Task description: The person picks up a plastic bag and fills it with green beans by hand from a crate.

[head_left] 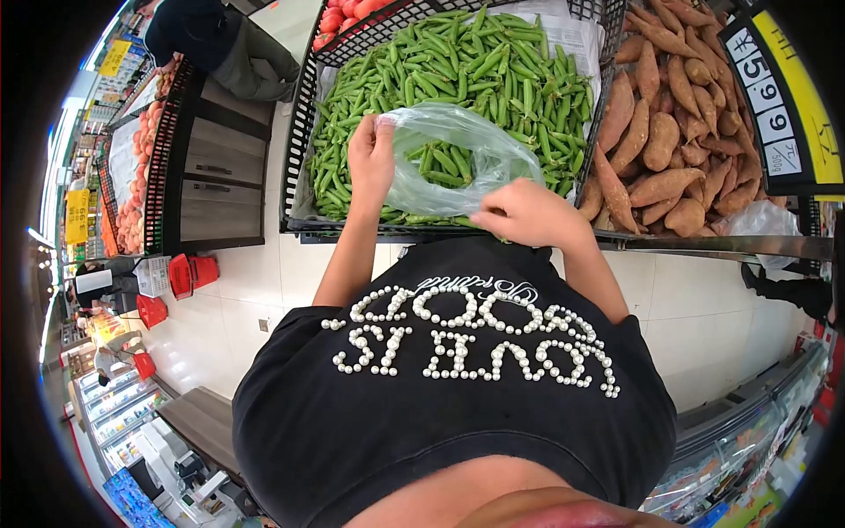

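Observation:
A clear plastic bag (510,163) is spread over a heap of green pea pods (475,57) in a black crate (297,145). My left hand (371,158) pinches the bag's left edge between thumb and fingers. At the bag's lower right, my right hand (532,214) is closed with its curled fingers on the rim. Through the round mouth of the bag, several pods show sharply; its thin film lies wrinkled around them. Both hands are above the near side of the crate.
Sweet potatoes (664,132) fill the bin on the right, beside a price sign (775,101). Tomatoes (339,18) lie beyond the pods. Another plastic bag (764,231) hangs at the right rail. A person (198,40) stands at the far left stall, and red baskets (189,275) sit behind.

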The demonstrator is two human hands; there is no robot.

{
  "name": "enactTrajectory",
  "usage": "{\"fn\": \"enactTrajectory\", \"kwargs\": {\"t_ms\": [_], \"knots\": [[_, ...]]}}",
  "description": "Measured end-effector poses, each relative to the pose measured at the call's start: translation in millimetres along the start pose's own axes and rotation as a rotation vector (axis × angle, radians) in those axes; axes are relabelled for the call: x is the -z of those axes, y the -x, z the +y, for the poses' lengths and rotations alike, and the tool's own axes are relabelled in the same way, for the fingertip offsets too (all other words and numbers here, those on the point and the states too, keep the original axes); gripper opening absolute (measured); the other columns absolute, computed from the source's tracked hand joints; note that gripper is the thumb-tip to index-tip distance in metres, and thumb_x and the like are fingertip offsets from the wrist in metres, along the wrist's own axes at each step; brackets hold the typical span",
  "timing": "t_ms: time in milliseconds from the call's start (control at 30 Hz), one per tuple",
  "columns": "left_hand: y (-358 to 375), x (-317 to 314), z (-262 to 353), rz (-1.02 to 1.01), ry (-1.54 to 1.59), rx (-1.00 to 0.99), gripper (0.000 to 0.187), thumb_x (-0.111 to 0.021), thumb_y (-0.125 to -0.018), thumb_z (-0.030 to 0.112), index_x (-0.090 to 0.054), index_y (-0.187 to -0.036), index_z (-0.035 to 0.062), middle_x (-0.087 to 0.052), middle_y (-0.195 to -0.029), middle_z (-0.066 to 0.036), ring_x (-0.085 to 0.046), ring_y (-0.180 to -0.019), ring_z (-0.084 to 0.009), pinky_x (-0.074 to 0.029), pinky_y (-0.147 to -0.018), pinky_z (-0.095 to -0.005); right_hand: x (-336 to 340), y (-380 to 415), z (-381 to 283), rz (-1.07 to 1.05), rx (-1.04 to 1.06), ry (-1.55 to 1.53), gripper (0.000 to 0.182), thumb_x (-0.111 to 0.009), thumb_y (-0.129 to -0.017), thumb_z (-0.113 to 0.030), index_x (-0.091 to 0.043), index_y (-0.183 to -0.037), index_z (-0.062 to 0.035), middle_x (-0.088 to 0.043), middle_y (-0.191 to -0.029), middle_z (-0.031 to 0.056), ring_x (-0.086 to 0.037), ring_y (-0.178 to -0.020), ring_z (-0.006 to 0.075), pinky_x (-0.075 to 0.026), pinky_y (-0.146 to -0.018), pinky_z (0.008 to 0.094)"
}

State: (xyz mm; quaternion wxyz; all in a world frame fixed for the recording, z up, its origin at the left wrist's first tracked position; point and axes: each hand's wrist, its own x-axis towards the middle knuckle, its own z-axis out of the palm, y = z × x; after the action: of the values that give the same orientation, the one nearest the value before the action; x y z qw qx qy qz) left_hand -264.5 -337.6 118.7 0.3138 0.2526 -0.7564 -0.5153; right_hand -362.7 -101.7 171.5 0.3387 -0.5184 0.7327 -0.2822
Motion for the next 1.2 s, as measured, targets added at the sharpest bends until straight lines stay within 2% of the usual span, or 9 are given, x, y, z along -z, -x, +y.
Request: {"fn": "enactTrajectory", "kwargs": {"t_ms": [167, 367, 567, 700, 800, 900, 1033, 1100, 1200], "knots": [[3, 0, 5, -0.045, -0.023, 0.048, 0.022, -0.053, -0.097, 0.018, -0.060, -0.087, -0.0001, -0.044, -0.066, 0.005, -0.039, -0.062, -0.0040, -0.031, -0.053, -0.0232, -50, 2, 57, -0.136, -0.299, 0.280, 0.036, -0.063, -0.083, -0.035, -0.068, -0.083, 0.0009, -0.067, -0.081, 0.0224, -0.065, -0.079, 0.0387, -0.051, -0.074, 0.0463], [5, -1, 32, 0.130, -0.424, -0.499, 0.020, -0.065, -0.088, 0.015, -0.063, -0.080, -0.0038, -0.047, -0.063, -0.004, -0.043, -0.053, -0.0159, -0.036, -0.051, -0.0293, -59, 14, 65, -0.026, -0.129, 0.253, 0.030, -0.065, -0.082, -0.028, -0.065, -0.093, -0.0006, -0.066, -0.081, 0.0201, -0.064, -0.080, 0.0372, -0.050, -0.073, 0.0443], [11, 0, 59, -0.100, -0.172, -0.043, 0.021, -0.062, -0.092, 0.017, -0.066, -0.087, -0.0033, -0.044, -0.061, 0.001, -0.038, -0.054, -0.0067, -0.031, -0.049, -0.0248, 1, 26, 17, -0.117, 0.207, -0.429, 0.028, -0.064, -0.088, -0.024, -0.064, -0.102, 0.0004, -0.062, -0.070, 0.0114, -0.064, -0.061, 0.0196, -0.044, -0.053, 0.0317], [6, -4, 49, -0.118, 0.000, -0.001, 0.024, -0.057, -0.096, 0.019, -0.064, -0.088, -0.0030, -0.043, -0.061, 0.005, -0.034, -0.056, -0.0030, -0.027, -0.049, -0.0228, -15, -15, 7, 0.578, 0.160, 0.047, 0.028, -0.062, -0.088, -0.025, -0.065, -0.104, -0.0030, -0.067, -0.079, 0.0138, -0.063, -0.067, 0.0275, -0.049, -0.062, 0.0361], [9, -5, 50, -0.103, 0.049, 0.019, 0.024, -0.055, -0.097, 0.019, -0.063, -0.089, -0.0021, -0.043, -0.062, 0.007, -0.032, -0.056, -0.0023, -0.025, -0.048, -0.0226, -26, -30, 14, 0.648, 0.155, 0.267, 0.022, -0.063, -0.086, -0.022, -0.067, -0.098, -0.0035, -0.067, -0.081, 0.0134, -0.062, -0.068, 0.0293, -0.050, -0.063, 0.0369], [9, 2, 42, -0.075, 0.048, 0.018, 0.023, -0.055, -0.097, 0.019, -0.062, -0.089, -0.0016, -0.041, -0.062, 0.007, -0.031, -0.056, -0.0018, -0.024, -0.048, -0.0223, -9, -29, 8, 0.742, 0.304, -0.077, 0.015, -0.064, -0.086, -0.016, -0.069, -0.093, -0.0034, -0.067, -0.075, 0.0106, -0.062, -0.062, 0.0240, -0.049, -0.059, 0.0335], [16, 5, 40, -0.099, 0.038, 0.029, 0.022, -0.057, -0.096, 0.018, -0.063, -0.089, -0.0015, -0.041, -0.062, 0.008, -0.031, -0.056, -0.0017, -0.024, -0.048, -0.0219, 30, -49, 57, 1.240, 0.002, -0.243, 0.016, -0.062, -0.087, -0.011, -0.067, -0.097, -0.0006, -0.063, -0.070, 0.0081, -0.056, -0.056, 0.0144, -0.044, -0.053, 0.0287], [18, 2, 40, -0.111, 0.050, 0.025, 0.021, -0.057, -0.096, 0.018, -0.063, -0.089, -0.0014, -0.042, -0.062, 0.008, -0.032, -0.056, -0.0017, -0.025, -0.048, -0.0217, 48, -62, 106, 1.205, -0.293, 0.066, 0.029, -0.062, -0.087, -0.026, -0.066, -0.103, -0.0013, -0.065, -0.085, 0.0134, -0.062, -0.075, 0.0281, -0.048, -0.071, 0.0382], [19, -2, 42, -0.129, 0.048, -0.005, 0.019, -0.059, -0.095, 0.016, -0.063, -0.089, -0.0014, -0.043, -0.062, 0.008, -0.033, -0.055, -0.0017, -0.025, -0.048, -0.0214, 50, -74, 150, 1.059, -0.261, 0.191, 0.032, -0.060, -0.088, -0.029, -0.066, -0.103, -0.0014, -0.066, -0.083, 0.0123, -0.062, -0.076, 0.0321, -0.049, -0.072, 0.0402]]}}
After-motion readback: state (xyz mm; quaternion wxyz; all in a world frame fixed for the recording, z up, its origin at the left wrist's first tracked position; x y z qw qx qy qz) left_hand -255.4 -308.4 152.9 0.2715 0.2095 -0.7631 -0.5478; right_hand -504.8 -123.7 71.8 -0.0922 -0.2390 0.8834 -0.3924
